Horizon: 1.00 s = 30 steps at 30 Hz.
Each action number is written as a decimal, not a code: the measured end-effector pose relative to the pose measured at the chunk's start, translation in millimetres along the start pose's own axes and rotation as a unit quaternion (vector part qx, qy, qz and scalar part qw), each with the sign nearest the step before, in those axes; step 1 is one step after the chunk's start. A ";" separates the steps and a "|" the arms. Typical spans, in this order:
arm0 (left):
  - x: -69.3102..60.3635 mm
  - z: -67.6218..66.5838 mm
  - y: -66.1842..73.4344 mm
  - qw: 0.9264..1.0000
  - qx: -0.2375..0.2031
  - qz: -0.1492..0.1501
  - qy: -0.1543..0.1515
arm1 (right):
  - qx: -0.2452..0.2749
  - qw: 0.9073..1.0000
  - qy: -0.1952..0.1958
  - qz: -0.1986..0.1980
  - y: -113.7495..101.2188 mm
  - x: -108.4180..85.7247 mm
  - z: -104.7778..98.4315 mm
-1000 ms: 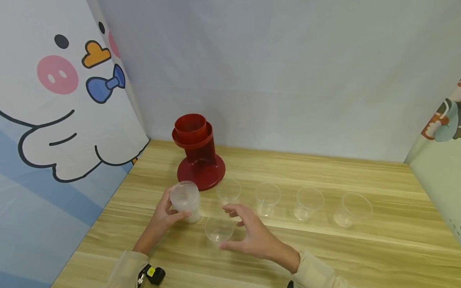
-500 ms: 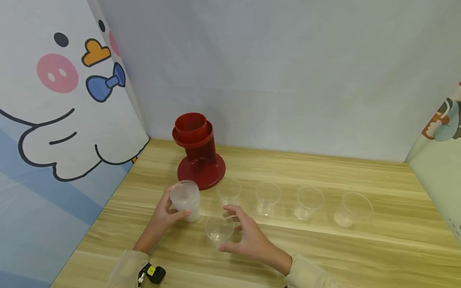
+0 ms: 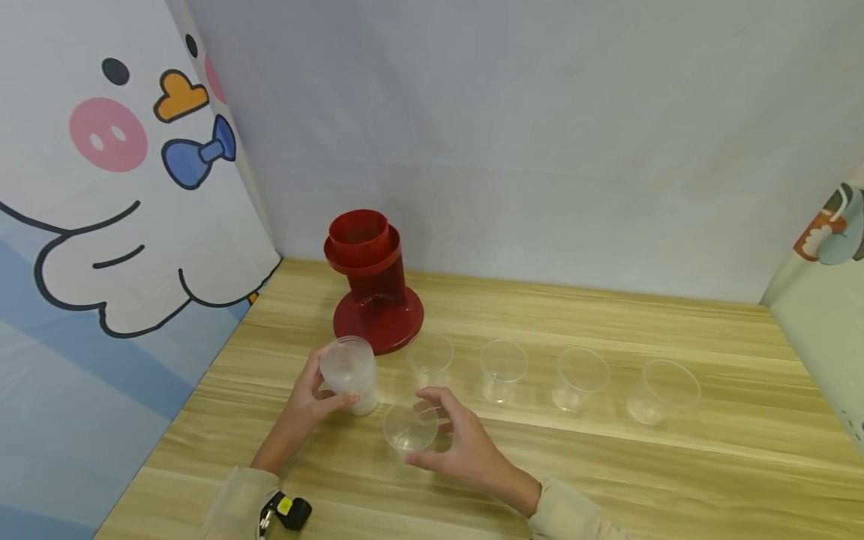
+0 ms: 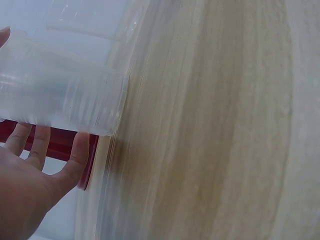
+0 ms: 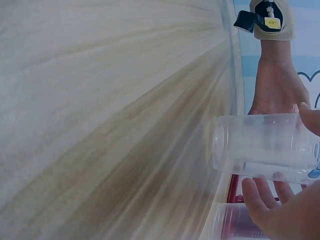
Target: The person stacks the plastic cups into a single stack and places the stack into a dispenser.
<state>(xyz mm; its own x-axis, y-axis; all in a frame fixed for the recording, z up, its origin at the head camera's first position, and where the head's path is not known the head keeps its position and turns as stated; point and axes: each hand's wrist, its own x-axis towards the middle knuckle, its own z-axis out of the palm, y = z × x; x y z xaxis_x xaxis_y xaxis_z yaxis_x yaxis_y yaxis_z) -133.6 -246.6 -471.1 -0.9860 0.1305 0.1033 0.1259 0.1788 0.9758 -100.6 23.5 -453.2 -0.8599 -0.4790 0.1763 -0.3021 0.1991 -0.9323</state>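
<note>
My left hand (image 3: 307,412) grips a stack of clear plastic cups (image 3: 347,367), which stands upright on the table in front of the red stand. In the left wrist view, fingers (image 4: 77,155) lie along the side of the stack (image 4: 70,87). To its right, my right hand (image 3: 469,446) holds a single clear plastic cup (image 3: 410,435) between thumb and fingers. The right wrist view has the thumb on one side of this cup (image 5: 265,145) and the fingertips on the other. The cup stands upright on the table.
Several clear plastic cups stand in a row behind my right hand, among them one cup (image 3: 502,367) near the middle and another (image 3: 661,390) at the right end. A red stand (image 3: 378,315) with a ring-shaped top rises at the back left. Cloth walls enclose the wooden table (image 3: 675,480).
My right hand has shifted slightly left and closed in round the single cup. The left hand stays on the stack, and the row of cups stands as before.
</note>
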 end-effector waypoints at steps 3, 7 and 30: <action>0.0 0.1 0.4 1.000 0.002 -0.001 0.002 | 0.007 1.000 0.002 -0.001 -10.7 -0.9 -1.6; 0.2 0.1 0.3 1.000 0.003 -0.003 0.001 | 0.011 1.000 0.002 -0.003 -14.1 -1.5 -2.7; 0.2 1.5 1.5 1.000 -0.001 0.001 0.001 | -0.010 1.000 0.007 -0.019 -3.8 3.6 -11.7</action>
<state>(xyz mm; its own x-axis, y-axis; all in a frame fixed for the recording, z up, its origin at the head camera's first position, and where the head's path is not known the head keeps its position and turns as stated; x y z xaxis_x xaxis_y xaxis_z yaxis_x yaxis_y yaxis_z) -133.4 -244.8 -469.8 -0.9860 0.1294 0.1054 0.1276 0.1774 0.9758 -107.3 31.0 -445.4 -0.8535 -0.4745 0.2152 -0.3421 0.1987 -0.9184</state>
